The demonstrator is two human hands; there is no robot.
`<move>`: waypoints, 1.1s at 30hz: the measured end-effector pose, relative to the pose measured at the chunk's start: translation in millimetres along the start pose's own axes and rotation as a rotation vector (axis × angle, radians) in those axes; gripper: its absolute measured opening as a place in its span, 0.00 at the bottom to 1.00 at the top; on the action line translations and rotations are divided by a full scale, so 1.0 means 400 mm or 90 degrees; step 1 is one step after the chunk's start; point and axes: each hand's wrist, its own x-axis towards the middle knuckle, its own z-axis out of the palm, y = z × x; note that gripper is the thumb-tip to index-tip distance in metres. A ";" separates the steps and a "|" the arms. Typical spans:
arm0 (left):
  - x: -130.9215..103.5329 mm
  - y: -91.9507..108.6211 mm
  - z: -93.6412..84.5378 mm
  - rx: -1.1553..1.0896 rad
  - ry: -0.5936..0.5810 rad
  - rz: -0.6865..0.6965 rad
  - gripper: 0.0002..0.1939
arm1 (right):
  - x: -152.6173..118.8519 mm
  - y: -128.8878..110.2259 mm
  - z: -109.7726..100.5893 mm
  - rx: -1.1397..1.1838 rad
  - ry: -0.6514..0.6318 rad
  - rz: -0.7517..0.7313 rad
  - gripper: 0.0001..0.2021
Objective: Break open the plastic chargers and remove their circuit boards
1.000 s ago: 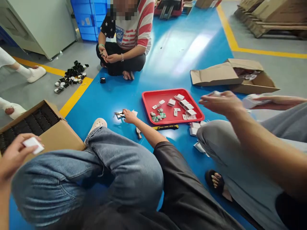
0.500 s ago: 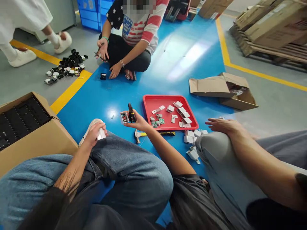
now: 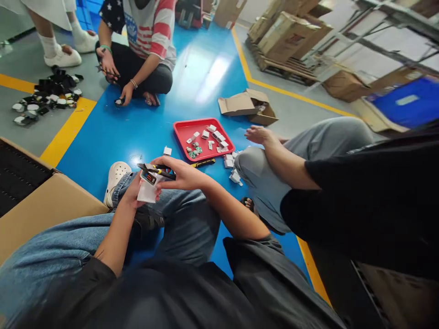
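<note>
My left hand (image 3: 133, 191) is wrapped round a white open-ended casing (image 3: 147, 193), with dark and orange parts showing in its opening. My right hand (image 3: 183, 174) grips black and yellow pliers (image 3: 168, 173), whose jaws lie over that opening; whether they touch the parts inside I cannot tell. Just beyond my right hand, another white casing (image 3: 167, 151) stands on the blue floor. The red tray (image 3: 181, 143) beside it holds white casings, small white plates and green circuit boards. A hammer's yellow and black handle (image 3: 205, 162) lies along the tray's near edge, its head hidden by my right hand.
More white casings (image 3: 229, 161) lie right of the tray, near a seated person's knee (image 3: 252, 167). Another person (image 3: 147, 50) sits opposite, holding pliers and a black part. An open carton (image 3: 240, 104) lies beyond the tray. A large box (image 3: 51, 205) stands at my left.
My right hand has moved to my left hand, bringing the pliers over the casing there. The casing my right hand held now appears on the floor. The view has swung right.
</note>
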 end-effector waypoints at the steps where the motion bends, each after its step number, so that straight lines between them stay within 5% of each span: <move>1: 0.000 0.007 0.005 -0.010 0.000 0.016 0.27 | -0.011 -0.009 0.004 0.008 0.060 0.007 0.21; 5: 0.007 0.035 0.025 -0.071 -0.014 0.146 0.22 | -0.078 -0.039 0.036 0.134 0.327 0.116 0.17; 8: 0.014 0.041 0.030 -0.120 0.023 0.241 0.20 | -0.137 -0.040 0.092 0.412 0.400 0.213 0.18; 12: 0.013 0.029 0.022 -0.108 0.050 0.308 0.23 | -0.202 -0.018 0.200 0.787 0.320 0.305 0.21; 15: 0.005 0.018 0.012 -0.076 0.033 0.342 0.25 | -0.229 -0.002 0.263 0.899 0.217 0.338 0.22; 20: 0.002 0.000 -0.002 -0.006 0.065 0.339 0.31 | -0.234 0.012 0.292 0.815 0.113 0.324 0.22; 33: 0.017 -0.021 -0.025 0.129 0.060 0.284 0.41 | -0.224 0.034 0.291 0.781 0.112 0.363 0.21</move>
